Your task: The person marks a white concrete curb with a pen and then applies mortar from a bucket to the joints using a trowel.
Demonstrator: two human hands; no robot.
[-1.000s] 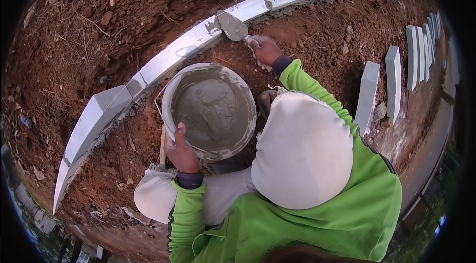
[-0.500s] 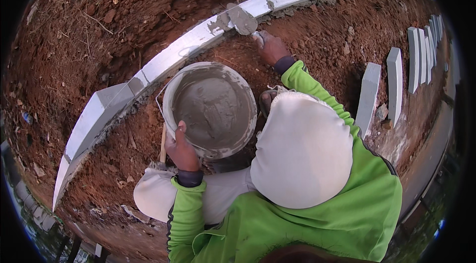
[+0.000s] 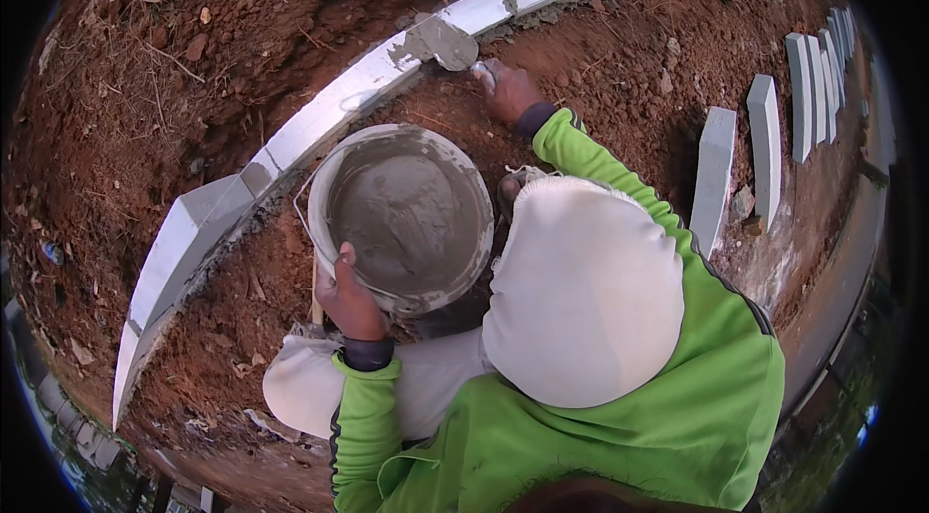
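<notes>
My left hand (image 3: 350,305) grips the near-left rim of a pale bucket (image 3: 320,201), thumb over the edge. Wet grey mortar (image 3: 411,213) fills much of the bucket. Farther off, my right hand (image 3: 513,93) is closed round the handle of a trowel (image 3: 453,46). The trowel's mortar-smeared blade lies at a joint in the row of white kerb blocks (image 3: 334,106), beside a patch of grey mortar on their top face. Most of the handle is hidden in my fingers.
Red soil (image 3: 126,126) rises behind the kerb. Several loose concrete kerb blocks (image 3: 714,174) stand on the right, near a paved strip (image 3: 832,290). A taller angled block (image 3: 198,223) continues the row on the left. A wooden handle (image 3: 317,290) shows beside the bucket.
The whole view has shifted slightly. The trowel blade still lies at the same joint, with mortar there, and my left hand has stayed on the bucket rim.
</notes>
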